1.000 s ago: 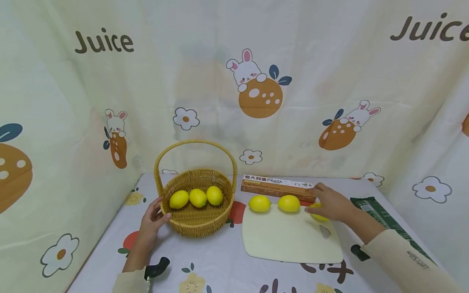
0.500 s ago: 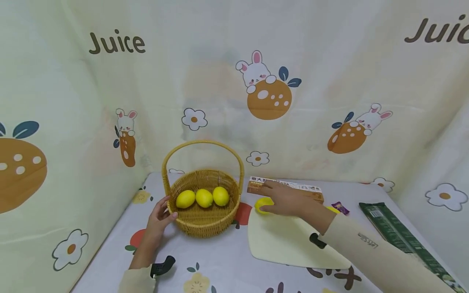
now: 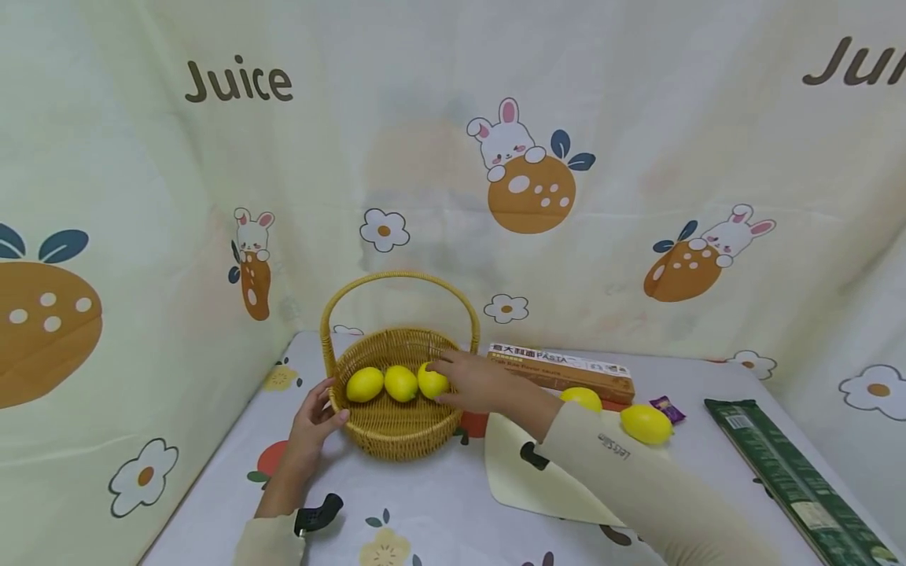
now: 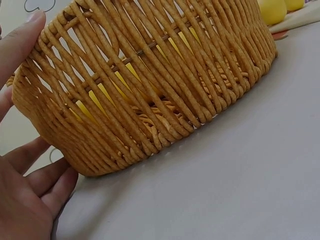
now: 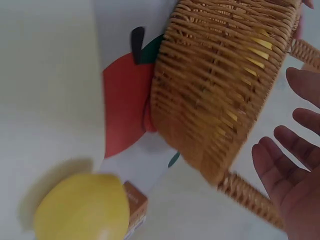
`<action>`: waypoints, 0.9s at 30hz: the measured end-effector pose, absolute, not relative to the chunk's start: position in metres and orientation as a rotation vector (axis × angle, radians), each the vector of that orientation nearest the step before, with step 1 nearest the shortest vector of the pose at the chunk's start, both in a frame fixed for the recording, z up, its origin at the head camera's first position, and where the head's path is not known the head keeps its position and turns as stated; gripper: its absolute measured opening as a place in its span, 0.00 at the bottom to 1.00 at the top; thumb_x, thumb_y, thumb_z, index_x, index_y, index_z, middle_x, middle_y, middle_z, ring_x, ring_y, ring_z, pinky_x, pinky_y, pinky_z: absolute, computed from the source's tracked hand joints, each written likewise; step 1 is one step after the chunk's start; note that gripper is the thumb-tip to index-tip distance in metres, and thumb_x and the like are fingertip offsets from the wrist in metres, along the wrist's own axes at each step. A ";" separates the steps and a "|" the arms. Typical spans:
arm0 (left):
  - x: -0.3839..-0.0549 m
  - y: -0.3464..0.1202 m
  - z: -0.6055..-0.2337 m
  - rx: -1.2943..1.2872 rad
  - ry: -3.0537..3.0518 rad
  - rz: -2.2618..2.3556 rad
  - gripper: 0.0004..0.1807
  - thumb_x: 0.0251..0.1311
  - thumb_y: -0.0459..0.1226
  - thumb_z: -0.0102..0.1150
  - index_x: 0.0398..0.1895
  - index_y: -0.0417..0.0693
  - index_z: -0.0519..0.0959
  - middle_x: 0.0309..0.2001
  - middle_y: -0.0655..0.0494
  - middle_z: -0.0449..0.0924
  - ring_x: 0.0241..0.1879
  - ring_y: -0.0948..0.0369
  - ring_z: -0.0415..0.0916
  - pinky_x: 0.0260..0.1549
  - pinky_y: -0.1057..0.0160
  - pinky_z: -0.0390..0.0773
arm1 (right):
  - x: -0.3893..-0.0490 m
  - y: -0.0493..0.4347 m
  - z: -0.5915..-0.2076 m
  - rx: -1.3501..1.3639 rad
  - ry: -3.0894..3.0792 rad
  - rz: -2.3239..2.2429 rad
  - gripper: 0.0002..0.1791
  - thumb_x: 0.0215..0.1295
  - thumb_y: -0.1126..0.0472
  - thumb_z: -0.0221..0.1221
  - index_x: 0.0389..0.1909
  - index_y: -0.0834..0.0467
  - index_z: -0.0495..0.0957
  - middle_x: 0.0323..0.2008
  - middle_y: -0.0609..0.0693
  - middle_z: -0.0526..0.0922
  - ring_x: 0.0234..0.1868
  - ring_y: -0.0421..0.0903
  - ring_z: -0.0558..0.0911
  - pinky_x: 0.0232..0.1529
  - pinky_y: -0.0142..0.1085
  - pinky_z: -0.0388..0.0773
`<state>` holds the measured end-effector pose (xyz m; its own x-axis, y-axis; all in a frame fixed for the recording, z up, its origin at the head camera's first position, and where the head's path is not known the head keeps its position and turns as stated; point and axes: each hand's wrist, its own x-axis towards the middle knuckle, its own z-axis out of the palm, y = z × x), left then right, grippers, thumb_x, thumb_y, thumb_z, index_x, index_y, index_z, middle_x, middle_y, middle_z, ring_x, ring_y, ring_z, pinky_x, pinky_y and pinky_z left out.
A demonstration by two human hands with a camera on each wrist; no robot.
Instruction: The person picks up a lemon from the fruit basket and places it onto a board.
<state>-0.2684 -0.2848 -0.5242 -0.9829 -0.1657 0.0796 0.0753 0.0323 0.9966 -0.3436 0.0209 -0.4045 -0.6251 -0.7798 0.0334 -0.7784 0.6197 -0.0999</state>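
Observation:
A wicker basket (image 3: 403,440) with an arched handle (image 3: 401,275) holds three yellow lemons (image 3: 365,384) in a row. My left hand (image 3: 311,432) grips the basket's left side, the thumb at its rim (image 4: 55,22) and the other fingers against its outer wall. Over the basket's right rim reaches my right hand (image 3: 474,381), its fingers beside the rightmost lemon (image 3: 430,380). In the right wrist view that hand (image 5: 295,170) is spread, with nothing seen in its grasp. Two more lemons (image 3: 646,424) show by a cream board (image 3: 524,479); another lemon (image 5: 82,207) appears in the right wrist view.
Behind the board lies a long pasta box (image 3: 566,373). A small purple packet (image 3: 668,409) sits beside the right lemon, and a long green packet (image 3: 786,472) lies at the far right. My right forearm crosses over the board. Printed cloth (image 3: 396,141) hangs behind and at both sides.
My right hand has moved left, from the right lemon at the board to the left one, then to the basket's right rim. The left hand stays at the basket. The head view has turned slightly left.

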 end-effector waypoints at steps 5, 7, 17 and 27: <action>-0.268 -0.285 -0.523 0.091 -2.117 -2.079 0.37 0.62 0.36 0.64 0.73 0.57 0.60 0.71 0.47 0.59 0.67 0.48 0.61 0.64 0.50 0.62 | -0.352 -0.003 -0.415 -1.295 2.833 -0.057 0.30 0.67 0.46 0.59 0.67 0.51 0.68 0.65 0.54 0.67 0.66 0.52 0.67 0.62 0.46 0.68; -0.268 -0.284 -0.523 0.097 -2.118 -2.077 0.37 0.62 0.36 0.64 0.72 0.58 0.60 0.71 0.46 0.58 0.67 0.48 0.61 0.64 0.50 0.62 | -0.354 -0.009 -0.420 -1.253 2.841 -0.006 0.31 0.67 0.46 0.59 0.68 0.51 0.67 0.66 0.56 0.65 0.68 0.54 0.64 0.63 0.47 0.67; -0.268 -0.284 -0.525 0.113 -2.123 -2.052 0.36 0.62 0.37 0.65 0.72 0.58 0.61 0.71 0.47 0.59 0.68 0.47 0.60 0.63 0.49 0.62 | -0.360 -0.029 -0.437 -1.094 2.887 0.026 0.35 0.67 0.43 0.57 0.71 0.52 0.64 0.71 0.60 0.59 0.70 0.60 0.59 0.64 0.51 0.65; -0.270 -0.285 -0.528 0.112 -2.124 -2.052 0.37 0.61 0.39 0.66 0.72 0.60 0.61 0.70 0.48 0.60 0.67 0.48 0.62 0.62 0.49 0.64 | -0.361 -0.033 -0.444 -1.063 2.828 0.144 0.40 0.67 0.42 0.57 0.75 0.53 0.56 0.74 0.57 0.54 0.71 0.59 0.57 0.67 0.49 0.60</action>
